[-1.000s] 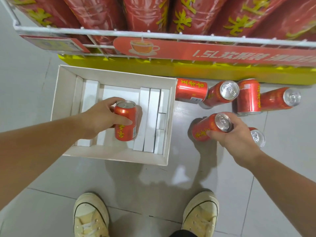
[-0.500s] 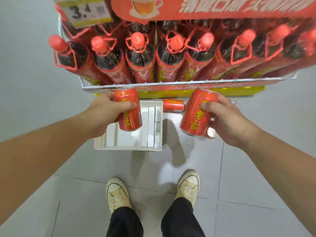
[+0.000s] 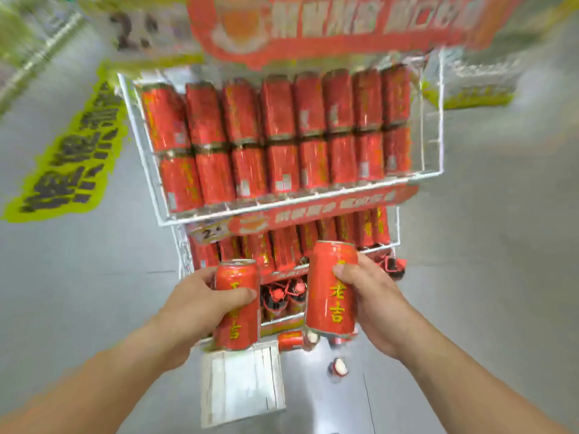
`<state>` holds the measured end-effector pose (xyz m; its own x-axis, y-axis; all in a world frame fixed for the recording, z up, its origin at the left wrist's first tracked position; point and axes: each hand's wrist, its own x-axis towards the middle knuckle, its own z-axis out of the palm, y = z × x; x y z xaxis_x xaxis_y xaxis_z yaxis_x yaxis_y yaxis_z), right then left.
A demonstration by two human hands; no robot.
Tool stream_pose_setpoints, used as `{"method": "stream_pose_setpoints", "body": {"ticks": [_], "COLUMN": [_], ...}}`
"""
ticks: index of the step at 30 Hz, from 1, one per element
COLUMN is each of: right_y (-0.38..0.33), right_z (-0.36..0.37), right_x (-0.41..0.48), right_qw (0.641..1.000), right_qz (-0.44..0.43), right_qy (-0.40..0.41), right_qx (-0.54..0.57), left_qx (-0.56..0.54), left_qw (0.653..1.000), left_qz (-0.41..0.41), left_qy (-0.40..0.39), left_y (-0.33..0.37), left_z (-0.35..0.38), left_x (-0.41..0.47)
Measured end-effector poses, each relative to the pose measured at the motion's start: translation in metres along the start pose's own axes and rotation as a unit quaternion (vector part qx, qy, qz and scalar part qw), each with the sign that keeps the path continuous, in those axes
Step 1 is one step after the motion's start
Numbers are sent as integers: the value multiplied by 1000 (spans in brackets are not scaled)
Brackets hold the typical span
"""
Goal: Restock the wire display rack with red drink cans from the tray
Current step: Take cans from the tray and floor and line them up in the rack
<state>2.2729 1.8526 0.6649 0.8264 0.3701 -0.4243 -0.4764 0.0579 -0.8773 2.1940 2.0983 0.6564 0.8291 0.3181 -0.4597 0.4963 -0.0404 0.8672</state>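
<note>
My left hand [image 3: 200, 305] grips a red drink can [image 3: 238, 321] with yellow characters, held upright. In my right hand [image 3: 372, 299] is a second red can [image 3: 330, 292], slightly higher and tilted. Both cans hang in front of the white wire display rack [image 3: 434, 120], below its upper shelf, which holds two rows of red cans [image 3: 282, 136]. A lower shelf behind the held cans also carries red cans [image 3: 347, 230]. The white cardboard tray [image 3: 241, 383] lies on the floor below my hands. The view is motion-blurred.
Loose red cans [image 3: 289, 338] lie on the grey floor right of the tray, one [image 3: 338, 369] further forward. Dark bottles with red caps [image 3: 282, 296] fill the bottom shelf. A red banner [image 3: 329, 26] tops the rack. A yellow-green floor sticker [image 3: 72, 158] lies at left.
Both hands lifted their cans from floor level, the left one out of the tray, up in front of the rack. My view rose from the bottle shelf to the can shelves.
</note>
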Motion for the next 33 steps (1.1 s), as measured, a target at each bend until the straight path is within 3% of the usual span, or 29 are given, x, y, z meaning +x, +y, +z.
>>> {"method": "stream_pose_setpoints", "body": {"ticks": [6, 13, 23, 33], "right_y": [-152, -284, -412, -493], "right_z": [45, 69, 41, -15], "right_x": [-70, -93, -20, 83], "right_qw": [992, 970, 952, 949], "right_qz": [-127, -241, -291, -312], "right_qy": [-3, 5, 22, 1], "right_qx": [-14, -19, -88, -54], "left_qx": [52, 74, 76, 74], "left_qw": [991, 968, 956, 948], "left_qz": [126, 236, 260, 247], "left_qy": [-19, 25, 115, 185], "left_y": [183, 333, 470, 535], "left_z": [-32, -37, -7, 32], "left_x": [-68, -110, -87, -16]}}
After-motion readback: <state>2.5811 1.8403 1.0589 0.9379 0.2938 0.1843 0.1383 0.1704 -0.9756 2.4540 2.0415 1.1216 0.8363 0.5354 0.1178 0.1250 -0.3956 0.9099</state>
